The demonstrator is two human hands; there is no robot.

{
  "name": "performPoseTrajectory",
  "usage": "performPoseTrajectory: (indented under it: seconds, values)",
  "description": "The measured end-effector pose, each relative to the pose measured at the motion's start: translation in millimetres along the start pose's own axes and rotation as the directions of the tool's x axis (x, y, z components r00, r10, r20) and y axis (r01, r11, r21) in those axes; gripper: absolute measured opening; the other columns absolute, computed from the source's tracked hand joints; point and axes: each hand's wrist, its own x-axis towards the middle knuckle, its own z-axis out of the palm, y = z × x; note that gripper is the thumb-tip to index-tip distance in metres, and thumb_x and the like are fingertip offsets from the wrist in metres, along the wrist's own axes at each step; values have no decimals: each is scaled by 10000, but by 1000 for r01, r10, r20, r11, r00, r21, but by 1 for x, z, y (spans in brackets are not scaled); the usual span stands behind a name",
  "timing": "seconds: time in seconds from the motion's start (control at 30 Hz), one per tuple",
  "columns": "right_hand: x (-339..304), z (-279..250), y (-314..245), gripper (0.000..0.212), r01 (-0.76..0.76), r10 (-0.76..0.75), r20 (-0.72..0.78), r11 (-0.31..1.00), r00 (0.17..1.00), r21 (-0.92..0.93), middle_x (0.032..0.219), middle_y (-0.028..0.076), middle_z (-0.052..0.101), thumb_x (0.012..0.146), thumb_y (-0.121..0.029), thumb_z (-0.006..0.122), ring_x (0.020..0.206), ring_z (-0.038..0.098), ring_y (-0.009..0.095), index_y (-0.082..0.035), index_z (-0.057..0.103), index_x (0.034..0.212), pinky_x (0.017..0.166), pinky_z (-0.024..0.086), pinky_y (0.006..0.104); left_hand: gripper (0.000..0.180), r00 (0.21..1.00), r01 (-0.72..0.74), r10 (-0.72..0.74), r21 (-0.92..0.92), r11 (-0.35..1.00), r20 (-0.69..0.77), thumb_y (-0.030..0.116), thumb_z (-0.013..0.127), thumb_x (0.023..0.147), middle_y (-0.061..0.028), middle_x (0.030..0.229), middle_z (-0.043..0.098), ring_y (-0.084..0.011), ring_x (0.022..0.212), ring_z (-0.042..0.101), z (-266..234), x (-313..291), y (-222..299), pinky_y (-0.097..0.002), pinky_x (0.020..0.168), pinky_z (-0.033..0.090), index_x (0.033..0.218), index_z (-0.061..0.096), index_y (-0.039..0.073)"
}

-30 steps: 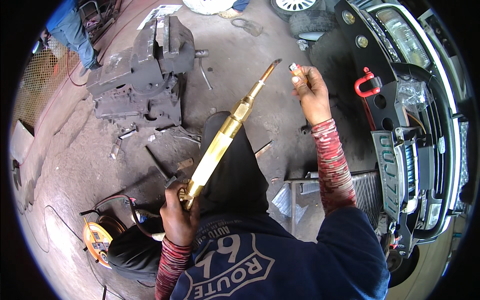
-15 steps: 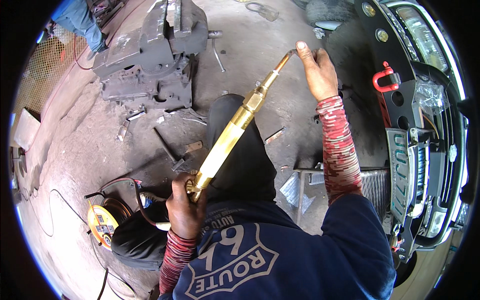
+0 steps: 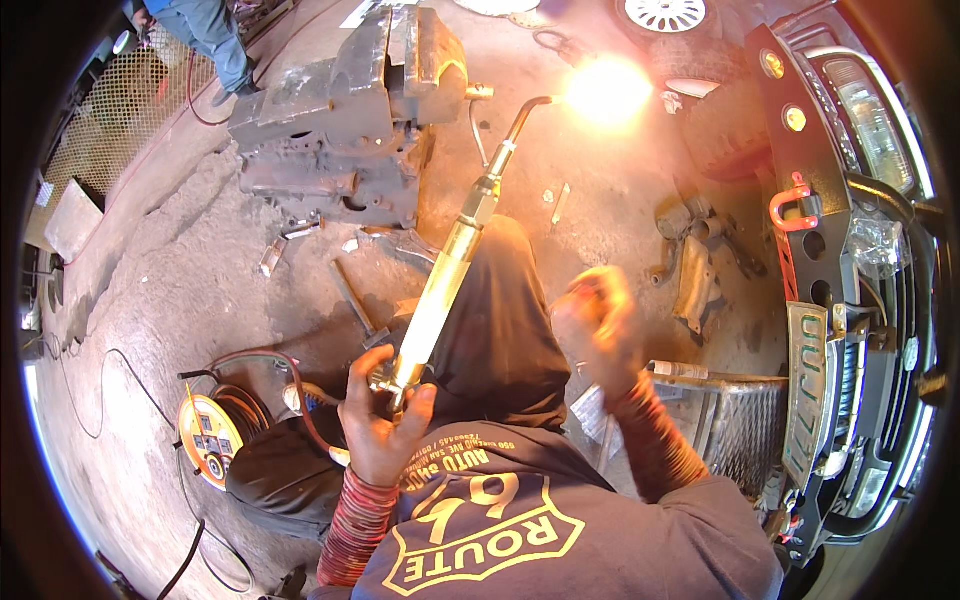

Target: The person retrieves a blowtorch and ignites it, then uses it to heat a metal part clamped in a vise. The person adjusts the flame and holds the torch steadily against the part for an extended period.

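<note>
My left hand [image 3: 380, 420] grips the rear end of a long brass torch [image 3: 440, 290] that points up and away over my dark-clad knee. A bright orange flame [image 3: 605, 90] burns at its bent tip. Red hoses [image 3: 290, 370] run from the torch's base down to the left. My right hand [image 3: 595, 330] is a blurred fist beside my knee, well back from the flame. It is closed on a small lighter of which only a dark bit shows at the top.
A big rusty metal vise block [image 3: 350, 130] stands on the concrete beyond the torch. A vehicle's front bumper with a red hook [image 3: 795, 205] fills the right side. A yellow cord reel [image 3: 210, 440] lies at the left, scrap pieces lie about, and another person's legs [image 3: 210, 30] are at the top left.
The right hand was up at the torch tip and has pulled back toward my knee as a fist. A flame now burns at the tip. The torch has swung slightly.
</note>
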Motion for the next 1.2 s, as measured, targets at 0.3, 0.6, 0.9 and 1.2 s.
performPoseTrajectory:
  seconds: [0.3,0.6,0.9,1.2]
  values:
    - [4,93,-41,126,-194,6,369,858,929,476,821,1,674,876,-83,753,753,621,57,-12,675,947,678,496,220,388,997,26,-16,-142,990,69,154,795,820,-44,822,678,-71,713,583,-9,-8,-4,-238,658,490,1114,640,-48]
    - [-10,102,-26,160,-332,154,348,774,925,539,744,-35,618,923,-158,718,680,563,43,-31,654,848,598,433,213,390,983,-48,18,166,985,181,222,839,786,-133,773,707,-176,676,702,-24,-12,8,-300,624,540,1033,658,-20]
    - [-14,103,-26,155,-162,29,252,836,967,525,678,-42,578,932,-158,705,580,491,30,-58,641,832,509,352,207,471,988,-102,66,271,957,139,331,858,752,-151,749,704,-259,644,713,-21,-18,1,-334,605,553,1008,661,-12]
    - [-17,101,-25,151,-222,53,285,764,957,605,670,-44,544,926,-168,713,539,446,36,-65,633,849,480,309,207,423,985,-82,66,98,992,157,201,779,836,-108,839,655,-199,715,617,-21,-23,22,-356,642,506,1152,594,-11]
